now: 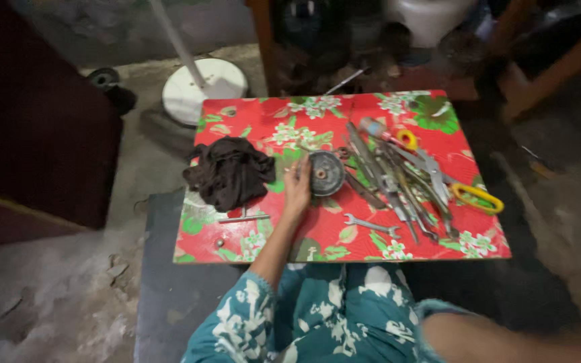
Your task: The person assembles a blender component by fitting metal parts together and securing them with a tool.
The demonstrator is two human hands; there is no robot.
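My left hand (296, 187) reaches onto a low table covered with a red flowered cloth (250, 121). Its fingers lie against the left rim of a round dark metal wheel (327, 173) that lies flat near the table's middle, and they seem to grip it. A crumpled black rag (229, 172) lies just left of the hand. Right of the wheel is a heap of hand tools (398, 178): several wrenches, pliers and yellow-handled scissors (477, 197). A small open-ended spanner (371, 225) lies apart, near the front edge. Only my right forearm (506, 339) shows at the bottom right; that hand is out of frame.
A thin metal rod (243, 218) lies under the rag, with a small bolt (219, 243) near the front left corner. A white round fan base (204, 87) stands on the floor behind the table. Dark furniture (35, 128) is on the left, and wooden legs (559, 60) at the back right.
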